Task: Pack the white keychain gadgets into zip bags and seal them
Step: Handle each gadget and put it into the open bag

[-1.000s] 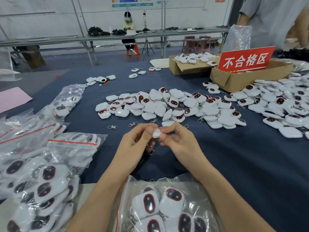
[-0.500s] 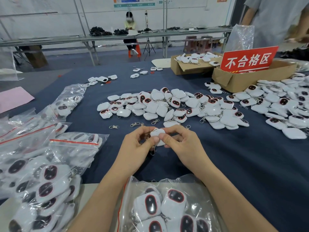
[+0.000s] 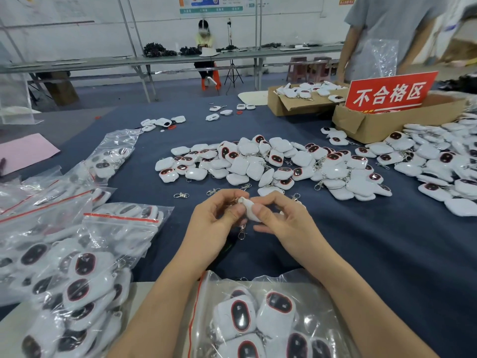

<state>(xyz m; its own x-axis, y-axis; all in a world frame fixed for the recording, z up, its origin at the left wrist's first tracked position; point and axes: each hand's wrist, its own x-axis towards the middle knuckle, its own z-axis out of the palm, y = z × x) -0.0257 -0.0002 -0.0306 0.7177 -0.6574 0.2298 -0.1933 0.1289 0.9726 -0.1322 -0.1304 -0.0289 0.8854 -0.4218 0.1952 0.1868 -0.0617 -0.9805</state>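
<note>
We start with the dark blue tabletop (image 3: 361, 254) and take the central heap (image 3: 271, 164) of white keychain gadgets on it as our marker. Left of the central heap and nearer to us lie the filled bags (image 3: 77, 254), clear with red zip strips, overlapping one another. Beyond the heap to the right stands a cardboard box (image 3: 387, 122) with a red sign (image 3: 389, 91) propped in it. On the near side of the heap, at the tabletop's edge between our forearms, lies the near zip bag (image 3: 317, 285), with several gadgets inside face up. We cannot tell whether its mouth is pressed shut. Between that bag and the heap our hands meet above the cloth. The left hand (image 3: 214, 223) and the right hand (image 3: 286, 220) each have a closed grip, thumb and fingertips pinching one gadget (image 3: 249, 209) from opposite sides. A metal clasp (image 3: 242, 232) dangles below it, and a few loose clasps (image 3: 181, 195) lie just in front of the heap. We judge the step in hand to be checking or readying this one piece before bagging. The next move calls for carrying it to the near zip bag. One hand should let go to hold the mouth wide so the clasp does not snag, and then the strip can be pressed closed.
</note>
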